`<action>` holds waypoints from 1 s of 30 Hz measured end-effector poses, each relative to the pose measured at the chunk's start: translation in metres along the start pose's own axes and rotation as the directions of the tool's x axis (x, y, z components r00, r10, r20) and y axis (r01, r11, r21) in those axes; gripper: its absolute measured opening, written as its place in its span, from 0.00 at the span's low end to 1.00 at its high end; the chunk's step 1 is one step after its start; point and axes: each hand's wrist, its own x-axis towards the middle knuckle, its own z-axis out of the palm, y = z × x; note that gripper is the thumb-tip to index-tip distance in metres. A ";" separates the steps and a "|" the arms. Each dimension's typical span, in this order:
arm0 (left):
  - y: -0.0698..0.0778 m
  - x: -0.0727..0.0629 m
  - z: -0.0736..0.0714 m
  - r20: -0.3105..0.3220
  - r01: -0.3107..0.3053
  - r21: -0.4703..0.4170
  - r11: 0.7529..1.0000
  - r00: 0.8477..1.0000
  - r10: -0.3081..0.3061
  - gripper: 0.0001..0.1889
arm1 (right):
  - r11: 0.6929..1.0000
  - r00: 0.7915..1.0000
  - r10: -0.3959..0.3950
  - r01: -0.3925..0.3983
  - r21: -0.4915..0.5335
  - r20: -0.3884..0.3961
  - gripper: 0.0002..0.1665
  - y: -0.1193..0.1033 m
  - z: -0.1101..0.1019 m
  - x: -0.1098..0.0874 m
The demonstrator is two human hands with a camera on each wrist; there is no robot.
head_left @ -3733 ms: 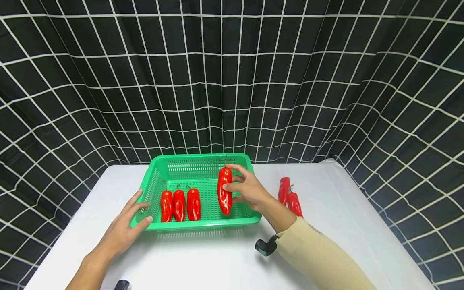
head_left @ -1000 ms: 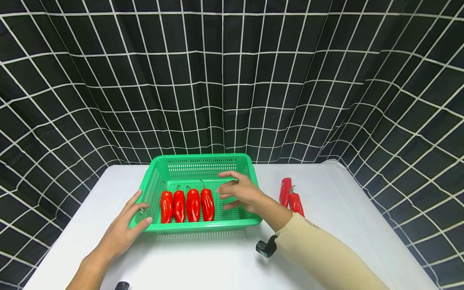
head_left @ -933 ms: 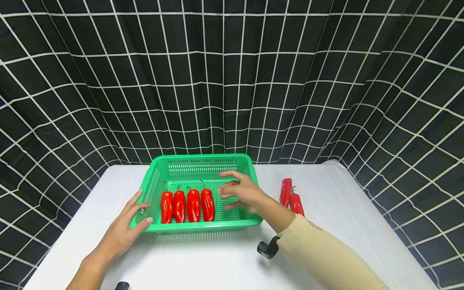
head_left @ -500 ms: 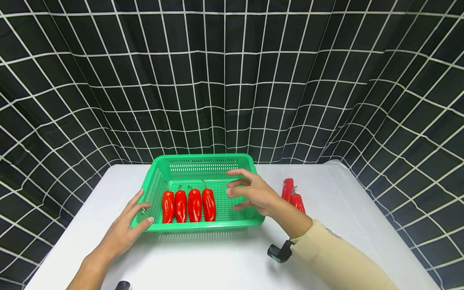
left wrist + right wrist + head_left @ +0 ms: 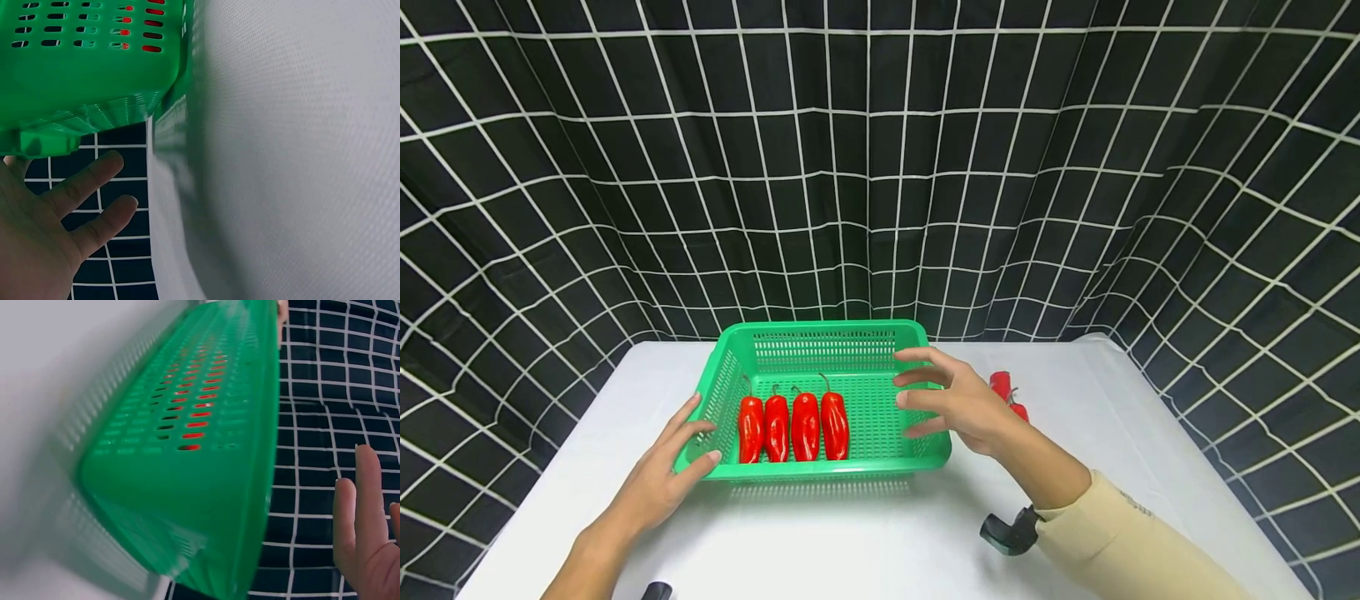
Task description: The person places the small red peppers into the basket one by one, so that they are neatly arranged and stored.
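Several glossy red chili peppers lie side by side, stems to the back, in the left and middle part of a green plastic basket. My left hand is at the basket's left rim, its fingers spread over the edge; in the left wrist view this hand is beside the basket wall. Over the basket's right rim hovers my right hand, fingers apart and holding nothing. The right wrist view has the hand's fingers beyond the basket's side.
To the right, two more red chili peppers lie on the white tablecloth, partly hidden by my right hand and forearm. A black curtain with a white grid surrounds the table's back and sides. A dark wrist camera sticks out from the right sleeve.
My right hand earlier held a chili pepper over the basket. That pepper now lies at the right end of the row, and the hand has drawn rightward to the rim. My left hand stays put.
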 end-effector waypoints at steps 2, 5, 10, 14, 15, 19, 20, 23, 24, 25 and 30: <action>0.000 0.000 0.001 0.001 0.001 0.001 1.000 1.000 -0.001 0.17 | 1.000 1.000 -0.007 0.007 -0.001 -0.007 0.36 -0.002 -0.003 -0.004; 0.000 0.000 0.001 0.003 0.001 0.002 1.000 1.000 -0.001 0.17 | 1.000 1.000 -0.008 0.008 -0.003 -0.025 0.36 -0.003 -0.008 -0.010; 0.001 0.000 0.000 -0.001 -0.003 0.003 1.000 1.000 0.003 0.17 | 1.000 0.999 -0.001 0.001 -0.015 -0.044 0.36 -0.005 -0.015 -0.019; 0.001 0.000 0.000 -0.004 -0.010 0.001 1.000 1.000 0.010 0.17 | 0.999 0.998 -0.005 0.003 -0.037 -0.057 0.37 -0.005 -0.023 -0.026; 0.001 0.000 0.000 -0.005 -0.011 0.000 1.000 1.000 0.011 0.17 | 0.999 0.998 -0.007 0.004 -0.041 -0.066 0.37 -0.005 -0.026 -0.028; 0.000 0.000 0.001 -0.005 -0.014 -0.003 1.000 1.000 0.014 0.17 | 0.999 0.994 -0.012 0.006 -0.053 -0.111 0.38 -0.003 -0.036 -0.036; 0.000 0.000 0.001 -0.007 -0.014 -0.003 1.000 1.000 0.014 0.17 | 0.998 0.992 -0.014 0.006 -0.062 -0.123 0.38 -0.002 -0.039 -0.038; 0.000 0.001 0.001 -0.007 -0.013 0.001 1.000 1.000 0.013 0.17 | 0.997 0.991 -0.020 0.010 -0.074 -0.136 0.39 -0.001 -0.045 -0.042; 0.000 0.000 0.001 -0.009 -0.014 0.002 1.000 1.000 0.014 0.17 | 0.997 0.991 -0.024 0.013 -0.079 -0.135 0.39 0.000 -0.046 -0.043; 0.000 0.000 0.001 -0.010 -0.014 0.001 1.000 1.000 0.014 0.17 | 0.996 0.990 -0.025 0.013 -0.084 -0.136 0.39 0.001 -0.048 -0.044; -0.001 0.000 0.002 -0.004 -0.012 -0.002 1.000 1.000 0.012 0.17 | 0.995 0.987 -0.028 0.012 -0.104 -0.156 0.40 0.005 -0.057 -0.049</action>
